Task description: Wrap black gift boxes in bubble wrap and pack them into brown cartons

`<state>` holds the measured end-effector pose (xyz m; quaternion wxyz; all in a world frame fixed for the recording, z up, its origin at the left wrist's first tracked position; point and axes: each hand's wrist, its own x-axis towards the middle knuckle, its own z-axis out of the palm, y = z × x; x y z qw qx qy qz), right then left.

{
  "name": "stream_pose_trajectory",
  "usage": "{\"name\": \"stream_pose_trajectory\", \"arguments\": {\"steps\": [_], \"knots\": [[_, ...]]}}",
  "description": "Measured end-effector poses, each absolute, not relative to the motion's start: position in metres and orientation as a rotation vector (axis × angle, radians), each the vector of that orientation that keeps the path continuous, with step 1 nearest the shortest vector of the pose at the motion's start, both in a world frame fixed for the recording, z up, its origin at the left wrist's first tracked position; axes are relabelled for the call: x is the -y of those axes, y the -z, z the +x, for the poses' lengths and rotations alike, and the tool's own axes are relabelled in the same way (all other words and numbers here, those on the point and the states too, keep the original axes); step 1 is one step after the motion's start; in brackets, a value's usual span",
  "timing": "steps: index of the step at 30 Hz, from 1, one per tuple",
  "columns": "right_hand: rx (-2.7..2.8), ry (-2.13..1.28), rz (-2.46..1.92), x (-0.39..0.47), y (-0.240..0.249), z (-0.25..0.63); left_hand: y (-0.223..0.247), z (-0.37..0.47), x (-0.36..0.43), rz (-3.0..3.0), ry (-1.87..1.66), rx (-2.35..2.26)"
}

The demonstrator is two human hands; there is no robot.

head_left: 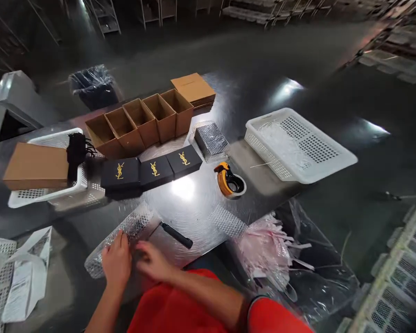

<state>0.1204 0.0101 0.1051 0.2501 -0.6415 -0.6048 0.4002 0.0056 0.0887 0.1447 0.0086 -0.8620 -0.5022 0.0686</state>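
In front of me lies a long bundle of clear bubble wrap (138, 221), slanting across the metal table; whether anything is inside it I cannot make out. My left hand (117, 261) grips the near part of the bundle, its fingers bent over the top. Just right of it, my right hand (154, 262) is slightly blurred, with loosely curled fingers apart and nothing visible in them. A black-handled tool (176, 235) with a thin shaft rests beyond my right hand. Behind the bundle, black boxes (154, 171) with gold logos stand in a row.
Open brown cartons (138, 122) line the back, beside flat cardboard (196, 88). A bubble-wrapped dark box (211, 140) and an orange tape dispenser (229, 181) sit mid-table. White baskets (333, 164) stand at both sides. A pink bundle in plastic (263, 247) lies at the near right.
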Motion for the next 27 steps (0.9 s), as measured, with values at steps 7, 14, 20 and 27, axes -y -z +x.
{"name": "stream_pose_trajectory", "arguments": {"steps": [7,14,20,27], "knots": [[0.634,-0.15,-2.722,0.017,-0.098,0.403,-0.128,-0.006,-0.051,-2.558,0.066,1.8],[0.795,-0.443,-2.962,0.017,-0.09,0.455,-0.122,-0.005,-0.054,-2.581,0.137,1.827],[0.729,-0.744,-2.072,0.068,-0.18,0.334,-0.105,-0.027,-0.061,-2.724,0.614,1.307],[0.821,-0.976,-1.764,-0.013,-0.219,0.122,-0.097,-0.029,-0.067,-2.727,0.626,1.365]]}}
